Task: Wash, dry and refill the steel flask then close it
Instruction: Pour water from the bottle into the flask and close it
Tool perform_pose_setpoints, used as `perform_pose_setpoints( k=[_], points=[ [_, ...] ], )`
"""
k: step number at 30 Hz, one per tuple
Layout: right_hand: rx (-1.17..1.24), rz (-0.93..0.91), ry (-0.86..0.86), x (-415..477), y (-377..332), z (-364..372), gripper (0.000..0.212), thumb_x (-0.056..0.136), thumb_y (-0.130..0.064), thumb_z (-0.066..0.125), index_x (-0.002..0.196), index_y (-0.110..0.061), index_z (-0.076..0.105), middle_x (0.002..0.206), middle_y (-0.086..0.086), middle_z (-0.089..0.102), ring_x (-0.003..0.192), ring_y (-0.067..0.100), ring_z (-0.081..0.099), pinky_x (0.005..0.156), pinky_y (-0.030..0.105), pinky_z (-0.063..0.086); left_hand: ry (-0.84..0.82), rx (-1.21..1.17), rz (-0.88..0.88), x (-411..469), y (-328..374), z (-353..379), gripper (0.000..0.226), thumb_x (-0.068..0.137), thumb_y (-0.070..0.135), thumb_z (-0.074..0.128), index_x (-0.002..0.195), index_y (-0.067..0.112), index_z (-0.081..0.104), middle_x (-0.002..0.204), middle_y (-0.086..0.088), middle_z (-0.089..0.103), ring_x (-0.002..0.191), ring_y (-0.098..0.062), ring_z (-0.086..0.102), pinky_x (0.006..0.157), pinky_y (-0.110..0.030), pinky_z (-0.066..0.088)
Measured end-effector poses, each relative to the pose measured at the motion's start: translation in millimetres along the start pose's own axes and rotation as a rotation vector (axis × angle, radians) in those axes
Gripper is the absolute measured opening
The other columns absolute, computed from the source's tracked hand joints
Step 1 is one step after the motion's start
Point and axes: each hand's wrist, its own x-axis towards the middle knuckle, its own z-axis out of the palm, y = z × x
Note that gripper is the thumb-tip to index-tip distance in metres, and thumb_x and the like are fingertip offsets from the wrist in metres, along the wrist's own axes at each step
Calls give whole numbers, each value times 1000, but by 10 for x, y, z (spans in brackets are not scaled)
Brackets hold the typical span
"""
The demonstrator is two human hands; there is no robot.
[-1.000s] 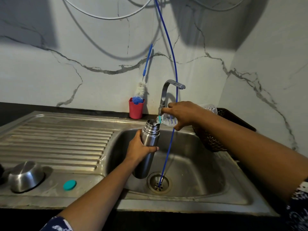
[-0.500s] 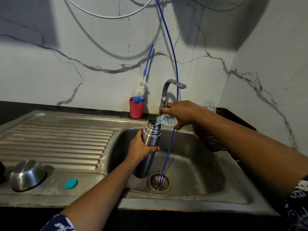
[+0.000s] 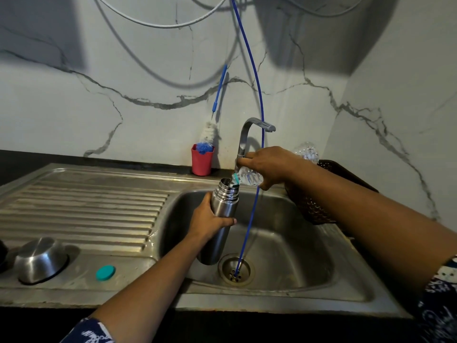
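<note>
My left hand [image 3: 210, 220] grips the steel flask [image 3: 221, 220] around its middle and holds it tilted over the sink basin [image 3: 284, 243], mouth uncovered. My right hand [image 3: 268, 165] holds a clear plastic bottle [image 3: 248, 179] tipped on its side, its teal-ringed neck right at the flask's mouth. The bottle's base [image 3: 308, 151] shows behind my wrist. A steel cup-shaped lid [image 3: 40, 259] sits upside down on the drainboard at the left, with a small teal cap [image 3: 105, 272] beside it.
A steel tap [image 3: 249, 134] rises behind my right hand. A blue hose [image 3: 249, 211] hangs from above into the drain [image 3: 236, 269]. A red cup [image 3: 202, 159] with a bottle brush stands at the wall. A dark woven basket [image 3: 314, 206] sits at the sink's right edge.
The bottle's neck has come slightly closer over the flask's mouth. Both hands keep nearly the same place.
</note>
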Motion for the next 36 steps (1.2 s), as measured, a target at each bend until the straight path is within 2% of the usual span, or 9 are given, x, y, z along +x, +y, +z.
perform_pose_setpoints(
  k=[9,14,22,28,36],
  points=[
    [-2,0,-2,13,-22,-7,84,65,-33,81,131,-19,29,116,4,56,95,24,58,64,34,49,-5,1,-1,11,-13,10,76,57,21,90,120,27,47,112,9,58,104,-13,55,91,-32,46],
    [-24,-7,-8,28,-50,-17,83,67,-33,80,131,-20,30,117,5,55,98,24,57,68,36,51,1,-9,-5,10,-10,6,76,56,21,90,120,27,48,110,9,58,102,-12,56,87,-29,44],
    [-48,-16,-10,30,-62,-25,85,68,-33,80,134,-20,28,122,6,53,103,25,56,74,38,53,-8,-11,-16,0,0,0,78,58,20,89,124,24,48,117,6,59,106,-14,55,93,-33,46],
    [-78,-14,1,32,-77,-21,86,69,-35,78,136,-21,27,126,6,51,106,25,54,72,35,49,-11,-8,-30,-3,5,-2,80,58,20,89,126,24,47,123,2,59,111,-17,55,96,-37,46],
    [-87,-20,15,30,-73,-25,86,69,-35,78,136,-21,26,125,6,51,107,25,54,74,36,50,-7,8,-35,7,-9,0,78,57,22,90,122,26,47,119,3,60,106,-15,56,91,-34,47]
  ],
)
